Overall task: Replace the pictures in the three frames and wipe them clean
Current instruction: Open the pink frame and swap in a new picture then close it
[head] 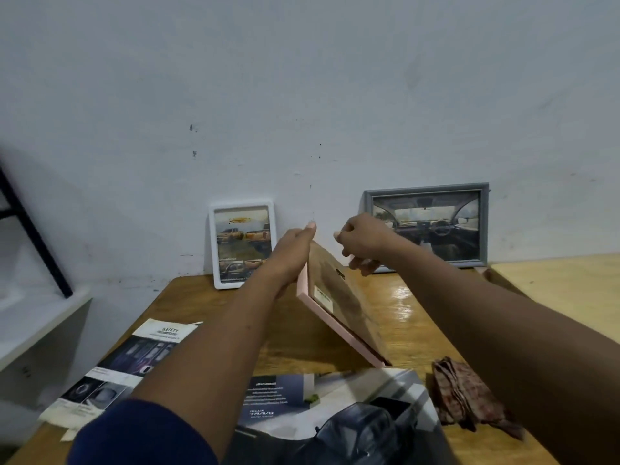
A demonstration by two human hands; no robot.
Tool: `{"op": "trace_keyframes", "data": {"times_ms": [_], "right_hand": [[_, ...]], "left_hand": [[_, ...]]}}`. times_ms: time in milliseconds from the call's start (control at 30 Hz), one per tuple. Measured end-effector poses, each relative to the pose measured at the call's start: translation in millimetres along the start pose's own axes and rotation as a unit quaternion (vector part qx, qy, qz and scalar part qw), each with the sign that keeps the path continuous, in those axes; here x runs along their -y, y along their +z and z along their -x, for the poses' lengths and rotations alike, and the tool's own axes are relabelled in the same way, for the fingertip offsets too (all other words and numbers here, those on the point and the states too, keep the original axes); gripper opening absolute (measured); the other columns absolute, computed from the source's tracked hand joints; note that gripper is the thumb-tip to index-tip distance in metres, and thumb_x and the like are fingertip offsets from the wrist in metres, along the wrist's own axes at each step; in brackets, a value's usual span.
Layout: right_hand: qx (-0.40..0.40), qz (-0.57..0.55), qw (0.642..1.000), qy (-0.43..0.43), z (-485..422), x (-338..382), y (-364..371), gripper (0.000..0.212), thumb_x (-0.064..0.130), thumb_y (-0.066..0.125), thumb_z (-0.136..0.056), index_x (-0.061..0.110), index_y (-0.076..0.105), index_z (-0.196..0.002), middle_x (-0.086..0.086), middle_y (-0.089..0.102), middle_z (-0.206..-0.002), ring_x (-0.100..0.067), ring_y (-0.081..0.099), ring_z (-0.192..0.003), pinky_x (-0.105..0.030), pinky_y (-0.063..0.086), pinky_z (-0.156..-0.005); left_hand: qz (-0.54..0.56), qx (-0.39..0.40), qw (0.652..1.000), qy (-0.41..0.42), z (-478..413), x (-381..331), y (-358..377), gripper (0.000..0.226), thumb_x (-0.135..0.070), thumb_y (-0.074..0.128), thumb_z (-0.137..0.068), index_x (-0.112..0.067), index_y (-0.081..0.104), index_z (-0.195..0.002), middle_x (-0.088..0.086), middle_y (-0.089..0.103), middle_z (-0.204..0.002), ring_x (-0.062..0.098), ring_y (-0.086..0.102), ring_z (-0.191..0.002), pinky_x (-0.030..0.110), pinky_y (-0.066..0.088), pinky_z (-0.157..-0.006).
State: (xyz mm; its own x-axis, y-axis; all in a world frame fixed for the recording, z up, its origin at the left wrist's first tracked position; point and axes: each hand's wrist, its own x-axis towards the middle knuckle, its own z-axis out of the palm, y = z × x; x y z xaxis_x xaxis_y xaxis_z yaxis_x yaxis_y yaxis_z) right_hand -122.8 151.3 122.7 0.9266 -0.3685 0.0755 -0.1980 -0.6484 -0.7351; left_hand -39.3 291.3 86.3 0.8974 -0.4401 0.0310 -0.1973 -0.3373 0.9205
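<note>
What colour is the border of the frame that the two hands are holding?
Pale pink, around a brown backing board; the pink frame shows best in the head view.

Both arms reach far forward and converge toward the middle. The left hand [295, 250] stands edge-up, fingers straight and pressed together, thumb tip raised at the top, its palm hidden on the far side. A dark blue sleeve [141, 434] covers the near left upper arm. The right hand [360, 241] is curled, knuckles up, fingers bent downward in a loose pinch; the bare forearm runs back to the near right.
</note>
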Motion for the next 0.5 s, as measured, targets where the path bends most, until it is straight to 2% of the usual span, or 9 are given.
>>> {"op": "trace_keyframes", "data": {"times_ms": [67,167,267,333,400,500], "right_hand": [[-0.001,0.037,0.999,0.000,-3.2,-13.6,10.6,0.030,0.030,0.053,-0.101,0.003,0.064,-0.106,-0.014,0.068,-0.095,-0.028,0.070,-0.079,-0.044,0.063,-0.068],[0.002,0.081,0.996,0.021,-5.3,-43.7,29.2,0.028,0.029,0.056,-0.098,0.004,0.064,-0.105,-0.012,0.067,-0.094,-0.025,0.066,-0.083,-0.042,0.061,-0.076],[-0.010,0.123,0.991,0.059,-4.9,-84.4,53.3,0.029,0.030,0.060,-0.092,0.009,0.062,-0.112,-0.010,0.066,-0.105,-0.025,0.062,-0.093,-0.044,0.056,-0.086],[-0.011,0.146,0.985,0.088,-1.7,-108.2,67.0,0.036,0.038,0.059,-0.090,0.016,0.056,-0.118,-0.008,0.063,-0.115,-0.025,0.059,-0.100,-0.045,0.055,-0.088],[-0.020,0.163,0.982,0.099,-0.2,-123.7,75.3,0.045,0.043,0.058,-0.089,0.019,0.050,-0.126,-0.008,0.058,-0.123,-0.027,0.056,-0.108,-0.046,0.053,-0.091],[-0.041,0.169,0.978,0.113,-4.5,-130.5,79.2,0.056,0.044,0.059,-0.090,0.019,0.041,-0.137,-0.012,0.051,-0.133,-0.033,0.048,-0.121,-0.047,0.048,-0.098]], "left_hand": [[-0.017,-0.010,1.000,-0.018,0.9,16.3,-9.0,0.070,-0.072,0.032,-0.094,-0.026,0.050,-0.143,0.005,0.054,-0.142,0.030,0.056,-0.122,0.050,0.044,-0.107],[-0.030,-0.031,0.998,-0.044,-2.5,49.0,-14.8,0.064,-0.059,0.035,-0.103,-0.019,0.043,-0.152,0.007,0.042,-0.156,0.031,0.044,-0.138,0.042,0.036,-0.107],[-0.018,-0.040,0.995,-0.093,-2.8,79.8,-11.4,0.061,-0.058,0.038,-0.103,-0.022,0.044,-0.151,0.007,0.045,-0.154,0.032,0.048,-0.134,0.041,0.040,-0.103],[-0.013,-0.036,0.992,-0.119,-0.9,96.9,-5.4,0.061,-0.060,0.039,-0.101,-0.026,0.043,-0.151,0.006,0.047,-0.152,0.032,0.052,-0.131,0.046,0.044,-0.105],[-0.054,-0.022,0.992,-0.113,2.6,108.8,0.3,0.061,-0.059,0.037,-0.101,-0.029,0.038,-0.153,0.004,0.044,-0.156,0.031,0.050,-0.134,0.051,0.043,-0.108],[-0.168,-0.017,0.982,-0.080,6.6,119.6,10.6,0.060,-0.055,0.034,-0.104,-0.026,0.033,-0.157,0.006,0.042,-0.158,0.031,0.046,-0.138,0.048,0.040,-0.111]]}}
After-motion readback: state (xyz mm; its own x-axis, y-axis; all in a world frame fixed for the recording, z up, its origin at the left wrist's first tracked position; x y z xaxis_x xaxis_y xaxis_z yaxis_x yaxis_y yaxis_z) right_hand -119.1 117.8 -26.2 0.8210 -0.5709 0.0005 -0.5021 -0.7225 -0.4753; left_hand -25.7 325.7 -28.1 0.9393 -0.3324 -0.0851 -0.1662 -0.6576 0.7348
